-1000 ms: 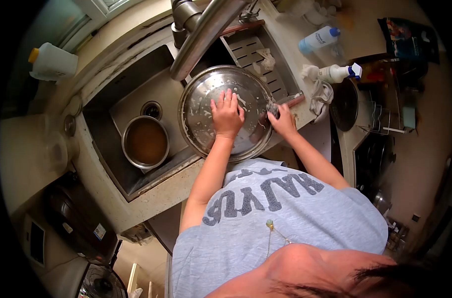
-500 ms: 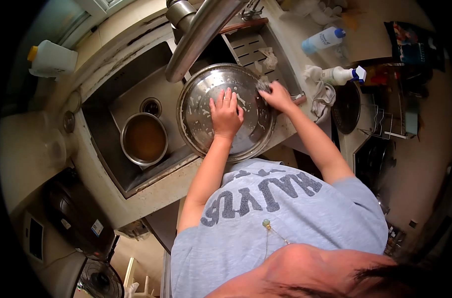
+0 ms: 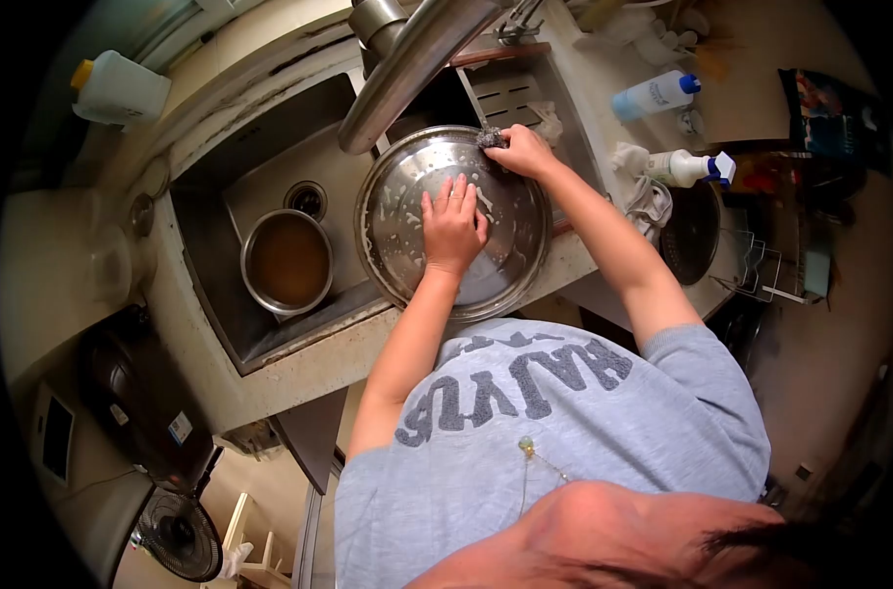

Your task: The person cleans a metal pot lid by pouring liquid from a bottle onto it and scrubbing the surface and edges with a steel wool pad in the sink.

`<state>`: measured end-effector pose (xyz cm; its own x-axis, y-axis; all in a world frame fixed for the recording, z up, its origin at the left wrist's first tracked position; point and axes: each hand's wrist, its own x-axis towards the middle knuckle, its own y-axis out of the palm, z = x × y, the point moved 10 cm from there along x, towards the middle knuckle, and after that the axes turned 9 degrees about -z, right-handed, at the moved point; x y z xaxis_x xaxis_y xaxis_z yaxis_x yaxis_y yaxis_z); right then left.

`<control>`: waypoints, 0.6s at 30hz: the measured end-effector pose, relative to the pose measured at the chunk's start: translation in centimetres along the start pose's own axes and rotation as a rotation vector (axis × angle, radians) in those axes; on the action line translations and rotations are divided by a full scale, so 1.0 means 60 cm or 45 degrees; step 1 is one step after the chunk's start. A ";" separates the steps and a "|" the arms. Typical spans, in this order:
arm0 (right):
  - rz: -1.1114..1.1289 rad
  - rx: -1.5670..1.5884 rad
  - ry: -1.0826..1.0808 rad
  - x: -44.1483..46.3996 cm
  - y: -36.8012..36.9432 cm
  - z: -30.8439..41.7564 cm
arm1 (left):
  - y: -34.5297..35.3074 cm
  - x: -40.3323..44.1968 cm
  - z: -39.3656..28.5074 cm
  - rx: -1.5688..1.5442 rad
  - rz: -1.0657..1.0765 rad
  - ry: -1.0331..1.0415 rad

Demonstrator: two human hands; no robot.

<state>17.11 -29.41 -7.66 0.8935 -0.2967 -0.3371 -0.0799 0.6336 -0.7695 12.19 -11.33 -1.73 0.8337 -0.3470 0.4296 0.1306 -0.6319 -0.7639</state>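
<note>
A large round metal lid or shallow pan (image 3: 397, 240), streaked with suds, rests across the sink's divider and front edge; which of the two it is I cannot tell. My left hand (image 3: 453, 231) lies flat on its middle, fingers stretched out. At the far right part of its rim, my right hand (image 3: 523, 154) grips a grey steel wool scrubber (image 3: 490, 138) pressed against the edge. Left of it, a metal pot (image 3: 288, 262) of brownish liquid stands in the sink (image 3: 260, 162), close to the drain.
A thick metal faucet (image 3: 402, 83) reaches over the sink from behind. On the right counter are a blue-capped bottle (image 3: 655, 95), a spray bottle (image 3: 680, 168) and a crumpled cloth (image 3: 649, 202). A yellow-capped jug (image 3: 123, 90) stands at the back left.
My right hand has moved with the scrubber along the rim, from the right side toward the far edge. My left hand stays flat on the metal. The view has shifted slightly.
</note>
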 end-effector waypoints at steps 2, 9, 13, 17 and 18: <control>-0.197 -0.268 -0.153 0.001 -0.033 0.054 | 0.003 -0.001 -0.001 0.000 0.000 0.000; -0.105 -0.329 0.003 -0.044 -0.056 0.028 | 0.011 -0.021 0.006 -0.034 0.027 -0.046; -0.160 -0.271 -0.228 0.067 0.016 0.065 | 0.005 0.005 0.006 0.006 -0.031 -0.022; -0.301 -0.237 -0.141 -0.015 -0.026 0.021 | 0.009 -0.003 0.003 0.026 -0.024 0.008; -0.356 -0.196 -0.177 -0.018 -0.030 0.020 | 0.011 -0.005 0.004 0.024 -0.031 0.014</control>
<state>16.80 -29.35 -5.26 0.9410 -0.3368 -0.0330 0.1200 0.4232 -0.8980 12.16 -11.48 -2.50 0.8242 -0.3395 0.4533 0.1607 -0.6274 -0.7619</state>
